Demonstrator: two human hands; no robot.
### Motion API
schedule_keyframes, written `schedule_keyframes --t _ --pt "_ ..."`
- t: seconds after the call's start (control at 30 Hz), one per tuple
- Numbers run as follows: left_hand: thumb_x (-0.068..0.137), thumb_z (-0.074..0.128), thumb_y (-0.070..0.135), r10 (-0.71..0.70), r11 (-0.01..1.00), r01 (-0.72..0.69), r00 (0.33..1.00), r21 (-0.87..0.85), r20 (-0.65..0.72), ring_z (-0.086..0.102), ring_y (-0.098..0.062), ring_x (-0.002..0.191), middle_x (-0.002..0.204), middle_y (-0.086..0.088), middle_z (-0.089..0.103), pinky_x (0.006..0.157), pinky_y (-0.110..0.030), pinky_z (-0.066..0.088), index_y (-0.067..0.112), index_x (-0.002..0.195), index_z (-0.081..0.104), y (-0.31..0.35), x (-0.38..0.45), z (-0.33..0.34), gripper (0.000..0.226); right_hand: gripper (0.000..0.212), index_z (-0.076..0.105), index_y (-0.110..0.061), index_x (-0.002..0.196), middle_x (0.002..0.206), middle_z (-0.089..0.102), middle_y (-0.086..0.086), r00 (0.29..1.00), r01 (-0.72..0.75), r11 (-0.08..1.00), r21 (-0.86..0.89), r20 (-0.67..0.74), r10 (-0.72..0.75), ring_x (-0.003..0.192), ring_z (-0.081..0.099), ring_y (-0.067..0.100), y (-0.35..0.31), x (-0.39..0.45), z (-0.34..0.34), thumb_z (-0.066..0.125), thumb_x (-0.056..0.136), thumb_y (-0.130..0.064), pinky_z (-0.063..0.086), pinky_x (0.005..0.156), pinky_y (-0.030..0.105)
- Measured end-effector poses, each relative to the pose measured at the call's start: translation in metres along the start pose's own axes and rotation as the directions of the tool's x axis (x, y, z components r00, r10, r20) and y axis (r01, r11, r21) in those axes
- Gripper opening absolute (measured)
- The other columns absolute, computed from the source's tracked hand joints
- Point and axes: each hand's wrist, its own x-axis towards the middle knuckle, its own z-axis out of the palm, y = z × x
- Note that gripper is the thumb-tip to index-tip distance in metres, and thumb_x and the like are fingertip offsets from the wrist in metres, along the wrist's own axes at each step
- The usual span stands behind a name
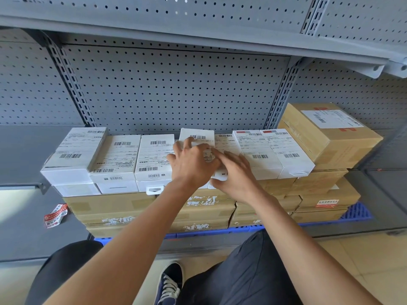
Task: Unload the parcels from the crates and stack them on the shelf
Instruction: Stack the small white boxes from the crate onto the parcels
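Gripping a small white labelled parcel (198, 137) with left hand (191, 166), fingers curled over its top, parcel sitting in the middle of a row of white parcels (154, 157) on the grey shelf (19, 150). Right hand (235, 175) just beside, fingers straight and laid flat on the neighbouring white parcel (226, 142), touching the left hand; holding nothing. Row resting on a layer of brown cardboard boxes (110, 205), stacked several deep. Larger brown box with shipping label (328, 133) at right end, on top of more brown boxes, touching the last white parcel (288, 150). Blue plastic crate or pallet edge (359, 211) showing under the brown stack, exact kind unclear. Crumpled red-and-white tape scrap (55, 215) lying on the lower left shelf, apart from the boxes. Grey pegboard back panel (171, 89) behind. Dark trousers (242, 271) and a navy sneaker (169, 282) at bottom, on tiled floor (363, 256).
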Motion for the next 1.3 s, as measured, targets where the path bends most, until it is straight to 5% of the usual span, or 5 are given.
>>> schedule_keyframes --t 0.2,0.47,0.77,1.13,1.3 --pt "0.092 0.059 0.051 0.031 0.998 -0.032 0.999 -0.059 -0.025 0.026 -0.029 0.146 0.157 -0.003 0.039 0.113 -0.050 0.029 0.034 0.138 0.060 -0.015 -0.003 -0.003 0.049 0.084 0.033 -0.035 0.155 0.152 0.047 -0.005 1.000 -0.011 0.999 0.043 -0.010 0.012 0.146 0.031 0.016 0.005 0.007 -0.001 0.074 0.084 -0.053 0.012 0.123 0.048" --pt "0.097 0.057 0.044 0.055 0.996 -0.060 0.996 -0.060 -0.070 0.056 -0.021 0.123 0.141 0.009 0.057 0.104 -0.043 0.031 0.033 0.130 0.066 -0.050 -0.008 -0.004 0.036 0.070 0.033 -0.037 0.155 0.152 0.047 -0.007 1.000 -0.010 0.998 0.064 0.012 0.009 0.141 0.034 0.018 -0.003 0.007 -0.007 0.067 0.094 -0.042 0.014 0.123 0.044" --pt "0.093 0.056 0.062 0.173 0.983 -0.171 0.984 0.063 -0.031 0.040 -0.015 0.139 0.150 0.016 0.047 0.118 -0.052 0.015 0.040 0.141 0.055 -0.063 -0.014 0.001 0.052 0.069 0.030 -0.029 0.157 0.148 0.051 0.002 0.996 0.085 0.983 -0.162 -0.008 -0.087 0.138 0.041 0.023 -0.002 0.011 -0.005 0.061 0.097 -0.043 0.015 0.121 0.041" --pt "0.102 0.054 0.044 0.236 0.955 -0.232 0.972 0.182 0.003 0.033 -0.019 0.144 0.159 0.012 0.037 0.119 -0.054 0.015 0.042 0.150 0.043 -0.077 -0.014 0.001 0.050 0.062 0.049 -0.026 0.148 0.143 0.058 -0.004 0.974 0.167 0.971 -0.170 -0.125 -0.189 0.132 0.048 0.017 -0.005 0.010 0.009 0.072 0.091 -0.034 0.031 0.112 0.049" --pt "0.103 0.052 0.042 0.253 0.943 -0.251 0.967 0.218 0.020 0.026 -0.018 0.148 0.160 0.009 0.036 0.119 -0.056 0.014 0.045 0.148 0.044 -0.081 -0.013 0.004 0.046 0.060 0.046 -0.026 0.149 0.153 0.047 -0.005 0.985 0.160 0.956 -0.245 -0.025 -0.171 0.142 0.037 0.016 -0.007 0.013 0.010 0.067 0.094 -0.040 0.025 0.117 0.049"
